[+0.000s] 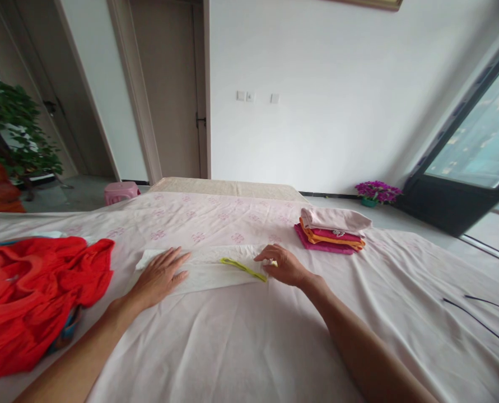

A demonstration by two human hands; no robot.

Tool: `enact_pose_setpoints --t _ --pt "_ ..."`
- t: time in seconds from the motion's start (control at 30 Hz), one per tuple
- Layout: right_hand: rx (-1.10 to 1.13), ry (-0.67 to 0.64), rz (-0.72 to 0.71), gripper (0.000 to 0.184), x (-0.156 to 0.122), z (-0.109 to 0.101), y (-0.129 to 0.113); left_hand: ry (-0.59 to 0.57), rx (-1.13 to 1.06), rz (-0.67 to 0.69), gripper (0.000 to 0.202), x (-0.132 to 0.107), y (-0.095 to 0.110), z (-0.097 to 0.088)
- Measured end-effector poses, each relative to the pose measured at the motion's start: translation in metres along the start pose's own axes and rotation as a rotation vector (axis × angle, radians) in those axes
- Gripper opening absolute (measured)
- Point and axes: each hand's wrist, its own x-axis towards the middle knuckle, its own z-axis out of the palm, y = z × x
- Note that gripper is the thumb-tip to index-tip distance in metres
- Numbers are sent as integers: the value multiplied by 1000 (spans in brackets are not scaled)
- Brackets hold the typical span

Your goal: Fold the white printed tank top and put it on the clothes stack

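Grip of left hand (159,278) spread flat on white cloth (207,266), right hand (283,265) curled at its end, closure unclear

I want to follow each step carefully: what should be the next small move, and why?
Perhaps the right hand should fold the right end of the white cloth inward. The cloth lies in a long strip; the left hand rests flat near its left end, and the right hand is at the other, beside the yellow trim.
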Motion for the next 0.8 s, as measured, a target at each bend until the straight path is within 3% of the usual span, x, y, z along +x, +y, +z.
enact_pose_setpoints --t 0.17,0.3,0.43,0.63,0.8 --pt "-3 -173 -40 40 0 -8 0 29 -1 8 55 0 0 0" --pt "-66 -219 -62 25 1 -12 -7 30 -5 16 54 -1 1 -1" --pt "-152 -170 -59 18 1 -11 -15 20 -4 19 54 0 1 -1" --pt "-243 42 33 19 -1 1 -19 35 -16 18 53 0 1 -1" --pt "-218 34 82 17 -3 -1 -25 41 -22 21 53 -1 0 0"
